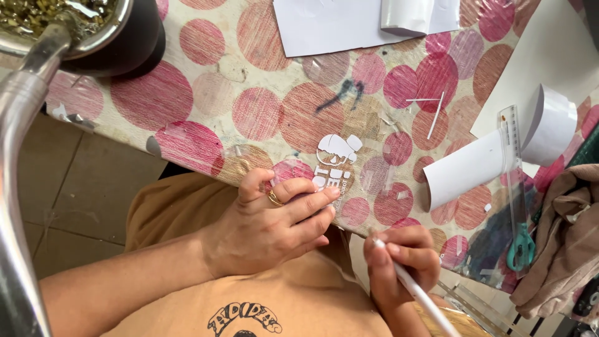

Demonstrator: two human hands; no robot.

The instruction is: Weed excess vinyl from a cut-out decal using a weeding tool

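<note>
My left hand (274, 218) lies flat on the table edge, fingers together, pressing down a clear sheet that carries a white cut-out sticker design (336, 163). A gold ring sits on one finger. My right hand (399, 259) is closed around a thin white pen-like tool (419, 293), its tip pointing up toward the table edge just below the sticker. The table wears a cloth with pink and red circles (262, 112) under a clear cover.
A black cup with a metal rim, green herb and a metal straw (75, 31) stands at the top left. White paper sheets (349, 25), curled white rolls (474, 168), a clear ruler (515, 181), teal scissors (521, 249) and a beige cloth (568, 237) lie to the right.
</note>
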